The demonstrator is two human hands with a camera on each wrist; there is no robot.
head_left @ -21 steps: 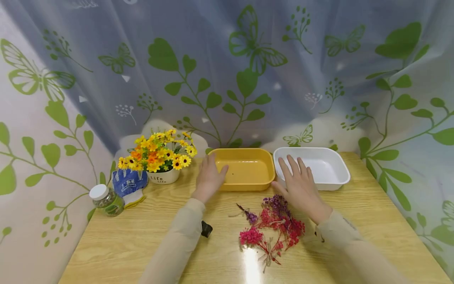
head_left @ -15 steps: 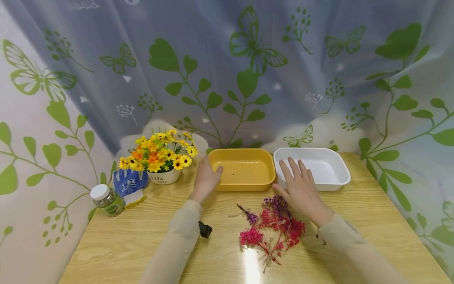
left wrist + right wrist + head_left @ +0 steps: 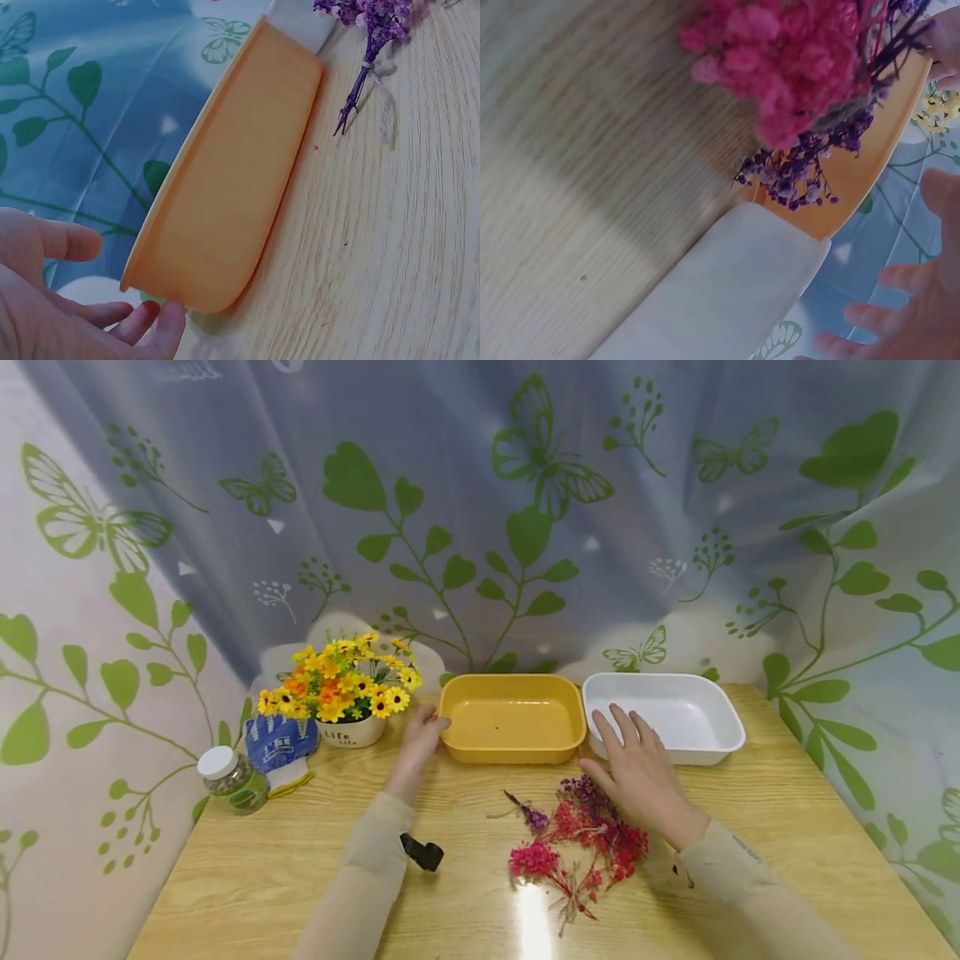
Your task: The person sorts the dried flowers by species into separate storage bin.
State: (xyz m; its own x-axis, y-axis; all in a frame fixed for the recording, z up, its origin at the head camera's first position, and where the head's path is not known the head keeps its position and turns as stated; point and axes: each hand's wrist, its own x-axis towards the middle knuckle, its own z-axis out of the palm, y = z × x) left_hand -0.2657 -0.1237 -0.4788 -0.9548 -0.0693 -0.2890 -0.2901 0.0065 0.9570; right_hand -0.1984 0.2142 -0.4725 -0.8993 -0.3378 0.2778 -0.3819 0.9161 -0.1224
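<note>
In the head view, the yellow tray (image 3: pixel 513 718) has the left hand (image 3: pixel 416 747) at its left end, digits loosely extended. The white tray (image 3: pixel 686 714) is just right of it, under the right hand's (image 3: pixel 645 777) spread fingers; dried flowers (image 3: pixel 573 822) lie in front of it. In the left wrist view, fingertips meet the yellow tray's end, ungripping. In the right wrist view, the fingers clasp nothing, right of it.

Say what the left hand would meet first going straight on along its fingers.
The left hand would probably meet the yellow tray at its left end; whether the two touch is unclear.
</note>
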